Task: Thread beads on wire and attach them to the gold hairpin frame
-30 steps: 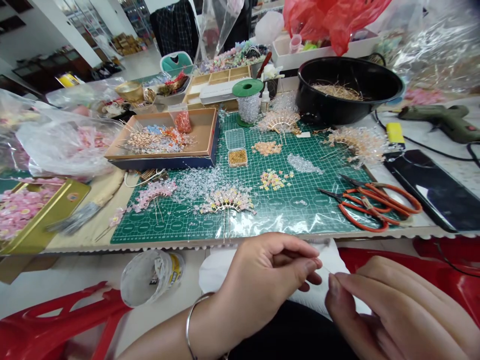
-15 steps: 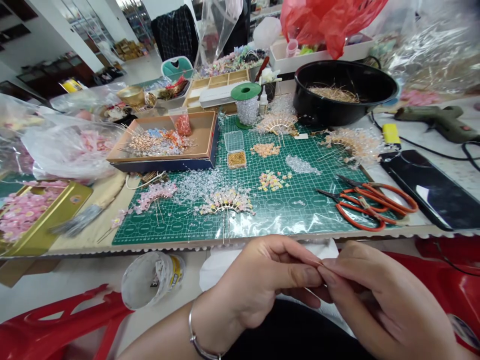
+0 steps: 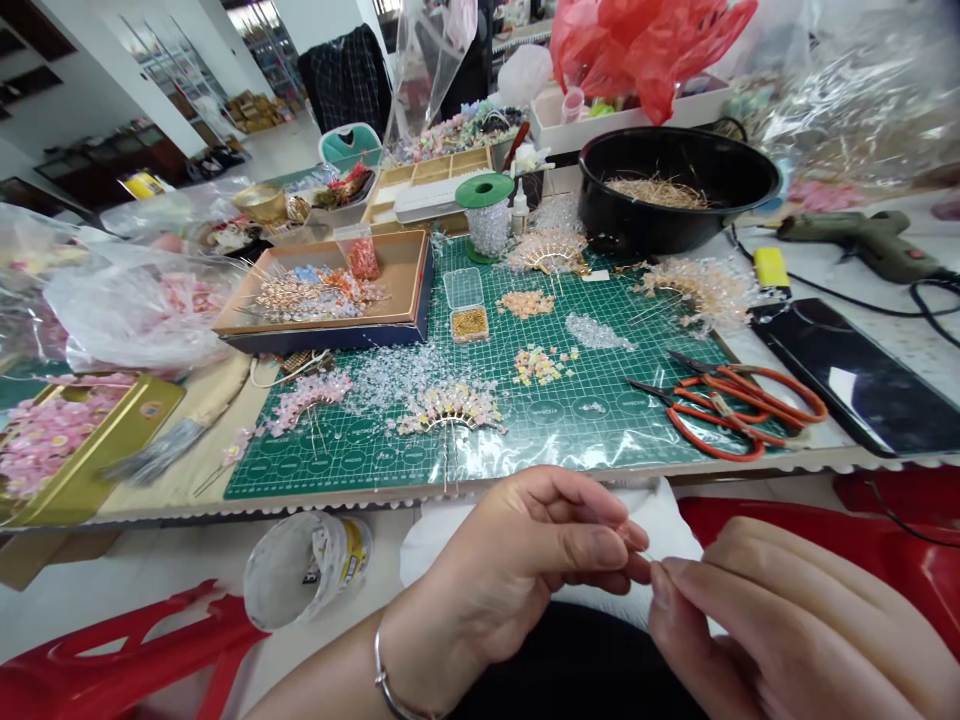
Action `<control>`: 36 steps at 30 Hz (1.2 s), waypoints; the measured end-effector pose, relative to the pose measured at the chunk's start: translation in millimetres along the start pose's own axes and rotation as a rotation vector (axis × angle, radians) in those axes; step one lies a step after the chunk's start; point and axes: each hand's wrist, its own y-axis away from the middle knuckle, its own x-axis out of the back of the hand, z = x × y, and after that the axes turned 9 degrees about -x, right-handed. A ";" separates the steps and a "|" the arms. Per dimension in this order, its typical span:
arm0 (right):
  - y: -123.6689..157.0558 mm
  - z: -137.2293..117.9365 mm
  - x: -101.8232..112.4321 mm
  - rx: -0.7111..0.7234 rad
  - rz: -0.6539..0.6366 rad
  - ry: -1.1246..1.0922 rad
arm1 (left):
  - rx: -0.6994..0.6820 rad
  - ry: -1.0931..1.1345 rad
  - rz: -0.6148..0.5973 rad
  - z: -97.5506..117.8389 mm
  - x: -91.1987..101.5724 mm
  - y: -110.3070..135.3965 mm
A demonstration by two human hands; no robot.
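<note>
Below the table's front edge, my left hand (image 3: 540,550) is closed in a pinch, thumb against fingers, with a bangle on its wrist. To its right, my right hand (image 3: 787,620) pinches thumb and forefinger together. A short piece of thin wire (image 3: 651,560) shows in the small gap between the two hands; its rest is hidden by the fingers. On the green cutting mat (image 3: 540,430) beyond lie a beaded hair comb (image 3: 450,408), a pink flowered comb (image 3: 311,395), small pastel pieces (image 3: 541,364), clear beads (image 3: 397,375) and orange-handled scissors (image 3: 739,410).
An open box (image 3: 330,335) holds beaded sprays at the left. A black basin (image 3: 675,230), a glue gun (image 3: 862,240) and a dark phone (image 3: 862,370) stand to the right. A bucket (image 3: 281,575) and red stools (image 3: 202,650) are below the table.
My right hand has moved right and slightly down, away from my left hand, opening a small gap with wire in it. The view has shifted slightly.
</note>
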 end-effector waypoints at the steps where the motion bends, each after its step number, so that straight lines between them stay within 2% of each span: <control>1: -0.2 -0.2 -0.3 -0.005 -0.005 -0.006 | -0.004 -0.003 0.002 0.3 -0.2 0.4; 10: -1.0 1.1 -1.6 -0.030 -0.032 -0.048 | -0.057 -0.054 -0.004 -0.7 1.1 2.6; 15: -4.4 2.6 -2.3 -0.024 0.006 -0.088 | -0.056 -0.098 -0.006 0.8 1.6 4.1; 21: -7.4 10.3 -0.4 -0.031 -0.125 -0.139 | -0.027 -0.131 -0.001 3.3 2.0 4.7; 24: -5.9 13.2 1.5 -0.055 -0.175 -0.150 | -0.019 -0.198 -0.036 5.2 -0.8 3.7; 28: -1.8 15.4 2.4 -0.073 -0.218 -0.145 | -0.016 -0.403 -0.054 7.8 -7.1 2.2; 30: -0.7 15.8 1.1 -0.111 -0.236 -0.149 | -0.055 -0.578 -0.055 8.0 -9.5 1.3; 32: -0.1 16.2 -1.0 -0.173 -0.246 -0.163 | -0.186 -0.873 -0.055 7.2 -10.9 0.3; 34: 1.2 17.6 -2.9 -0.260 -0.263 -0.186 | -0.372 -1.193 -0.046 6.1 -11.6 -1.4; 36: 3.1 20.9 -3.6 -0.359 -0.280 -0.213 | -0.519 -1.391 -0.060 5.8 -11.7 -5.0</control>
